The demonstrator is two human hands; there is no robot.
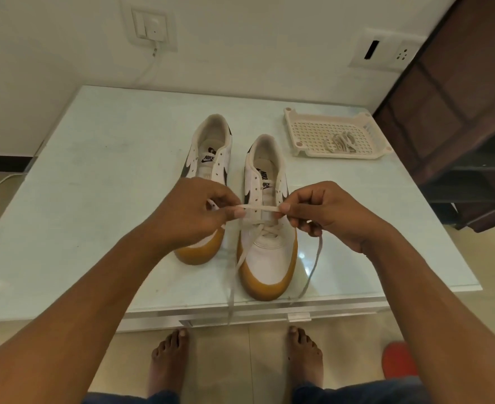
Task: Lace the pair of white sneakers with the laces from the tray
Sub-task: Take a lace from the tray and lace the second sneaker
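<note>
Two white sneakers with tan toe soles stand side by side on the pale table, toes toward me. The right sneaker [268, 255] has a white lace [259, 208] crossed through its lowest eyelets. My left hand [195, 211] and my right hand [325, 212] each pinch this lace and hold a short stretch of it taut above the shoe's tongue. Two loose lace ends hang down past the toe and over the table's front edge. The left sneaker [211, 147] shows empty upper eyelets; its front is hidden behind my left hand. A second lace [341, 142] lies bundled in the tray.
A white perforated plastic tray [307, 132] sits at the table's back right. The glass-topped table [109, 185] ends just in front of the shoes. A dark wooden cabinet [459, 126] stands to the right. My bare feet and a red slipper [399, 360] are on the floor below.
</note>
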